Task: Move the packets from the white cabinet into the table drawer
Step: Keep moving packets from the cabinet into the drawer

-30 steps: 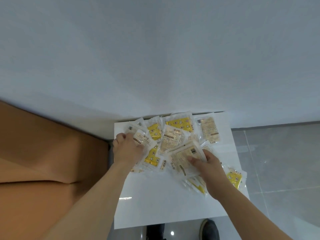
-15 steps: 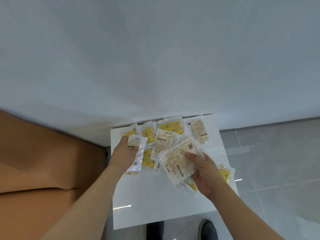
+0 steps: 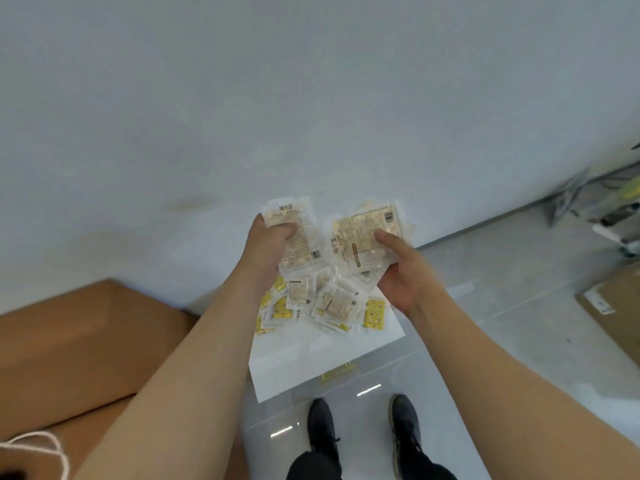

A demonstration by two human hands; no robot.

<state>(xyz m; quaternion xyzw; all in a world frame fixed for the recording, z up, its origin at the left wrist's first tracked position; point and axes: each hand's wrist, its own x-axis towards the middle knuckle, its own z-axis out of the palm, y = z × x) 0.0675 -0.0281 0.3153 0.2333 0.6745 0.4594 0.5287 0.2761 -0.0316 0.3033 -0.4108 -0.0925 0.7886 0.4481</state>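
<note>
Fingers (image 3: 289,231) of both hands pinch packets (image 3: 300,237) above cabinet (image 3: 311,362).

1. The white cabinet top (image 3: 322,362) is a glossy flat surface that stands against the pale wall.
2. A loose pile of packets (image 3: 322,303) lies on its far part; they overlap each other.
3. Some packets are yellow (image 3: 375,313), others are clear with beige content (image 3: 337,304).
4. The near part of the cabinet top is bare, and a small gold handle (image 3: 337,372) shows at its front edge.
5. The cabinet stands on a grey tiled floor (image 3: 485,334).
6. Left of it, a brown tabletop (image 3: 76,348) lies just beside it, with a white cord (image 3: 45,445) on its near corner.
7. A cardboard box (image 3: 616,306) rests on the floor at the right edge.
</note>
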